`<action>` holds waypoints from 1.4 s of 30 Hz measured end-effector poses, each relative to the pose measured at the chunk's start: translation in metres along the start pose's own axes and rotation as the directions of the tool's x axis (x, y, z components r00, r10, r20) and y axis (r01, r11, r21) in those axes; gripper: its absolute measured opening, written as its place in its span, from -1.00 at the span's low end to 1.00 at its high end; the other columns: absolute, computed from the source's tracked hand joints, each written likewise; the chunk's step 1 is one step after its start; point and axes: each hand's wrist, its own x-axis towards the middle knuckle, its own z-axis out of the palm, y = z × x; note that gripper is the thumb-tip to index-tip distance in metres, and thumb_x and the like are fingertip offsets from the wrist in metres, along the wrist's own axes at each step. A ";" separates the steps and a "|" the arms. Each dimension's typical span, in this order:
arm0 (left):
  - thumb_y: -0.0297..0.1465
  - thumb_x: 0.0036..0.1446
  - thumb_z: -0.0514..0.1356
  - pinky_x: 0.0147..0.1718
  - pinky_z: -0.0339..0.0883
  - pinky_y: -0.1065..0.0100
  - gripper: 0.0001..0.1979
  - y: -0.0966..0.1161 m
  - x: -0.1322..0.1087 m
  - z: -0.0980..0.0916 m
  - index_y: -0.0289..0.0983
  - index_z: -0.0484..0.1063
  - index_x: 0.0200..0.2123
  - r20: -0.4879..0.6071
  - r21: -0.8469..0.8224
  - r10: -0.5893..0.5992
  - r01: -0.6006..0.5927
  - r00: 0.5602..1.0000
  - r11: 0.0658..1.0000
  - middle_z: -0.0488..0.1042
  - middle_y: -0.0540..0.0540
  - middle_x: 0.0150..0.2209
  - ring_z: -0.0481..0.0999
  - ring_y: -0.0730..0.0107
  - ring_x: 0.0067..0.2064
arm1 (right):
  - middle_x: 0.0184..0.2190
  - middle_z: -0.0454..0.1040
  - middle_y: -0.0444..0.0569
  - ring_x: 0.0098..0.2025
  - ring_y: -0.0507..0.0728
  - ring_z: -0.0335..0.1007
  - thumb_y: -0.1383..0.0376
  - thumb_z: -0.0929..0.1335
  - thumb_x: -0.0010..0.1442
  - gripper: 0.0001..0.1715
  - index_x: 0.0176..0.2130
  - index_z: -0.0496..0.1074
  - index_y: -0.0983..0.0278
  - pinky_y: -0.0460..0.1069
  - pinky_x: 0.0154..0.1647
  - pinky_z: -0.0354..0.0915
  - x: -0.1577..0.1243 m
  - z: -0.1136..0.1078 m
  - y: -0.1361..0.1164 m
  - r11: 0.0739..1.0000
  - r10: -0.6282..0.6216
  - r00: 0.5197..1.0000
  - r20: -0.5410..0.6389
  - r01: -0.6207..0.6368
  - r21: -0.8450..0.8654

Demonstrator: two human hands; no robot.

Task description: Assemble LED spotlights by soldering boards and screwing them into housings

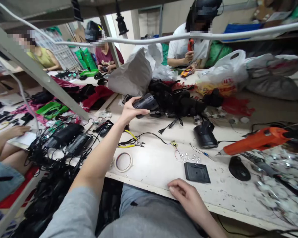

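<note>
My left hand (131, 110) is stretched far out over the worktable (159, 165) and is closed on a black plastic housing (147, 103) at the edge of a heap of black parts (181, 102). My right hand (185, 195) rests at the table's near edge with its fingers curled, nothing visible in it. Just beyond that hand lies a flat black square plate (197, 172). Several small silver screws (191, 158) lie behind the plate.
A black round housing (205, 135), an orange power screwdriver (257, 140), a black oval part (239, 168), yellow-handled cutters (131, 142) and a tape ring (123, 162) lie on the table. White bags (225, 71) stand behind. Other people sit at the far side and left.
</note>
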 end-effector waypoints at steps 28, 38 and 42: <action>-0.29 -0.46 0.52 0.08 0.36 0.13 -0.24 -0.021 -0.178 -0.037 -0.15 0.55 -0.03 0.087 -0.283 -0.316 0.328 0.945 0.902 0.59 -0.09 -0.04 0.52 -0.05 0.06 | -0.09 0.40 0.12 0.00 0.25 0.36 0.55 0.25 0.10 -0.49 -0.09 0.60 0.23 0.09 0.04 0.33 0.205 -0.052 -0.053 0.705 -0.422 0.892 -0.159 0.213 -0.676; -0.23 -0.51 0.56 0.08 0.36 0.14 -0.19 -0.019 -0.170 -0.029 -0.15 0.55 -0.02 0.114 -0.376 -0.258 0.282 0.959 0.883 0.58 -0.10 -0.04 0.51 -0.03 0.05 | 0.00 0.43 0.16 0.07 0.25 0.36 0.50 0.19 0.21 -0.51 -0.05 0.58 0.23 0.14 0.11 0.33 0.188 -0.039 -0.060 0.628 -0.613 0.781 -0.117 0.393 -0.671; -0.27 -0.52 0.59 0.16 0.29 0.13 -0.15 -0.018 -0.169 -0.054 -0.14 0.56 0.01 0.157 -0.224 -0.179 0.211 0.971 0.951 0.54 -0.14 0.05 0.46 -0.07 0.14 | -0.12 0.51 0.13 -0.01 0.25 0.44 0.37 0.18 0.31 -0.62 -0.12 0.54 0.24 0.17 0.06 0.34 0.143 -0.066 -0.084 0.586 -0.752 0.618 -0.229 0.469 -0.661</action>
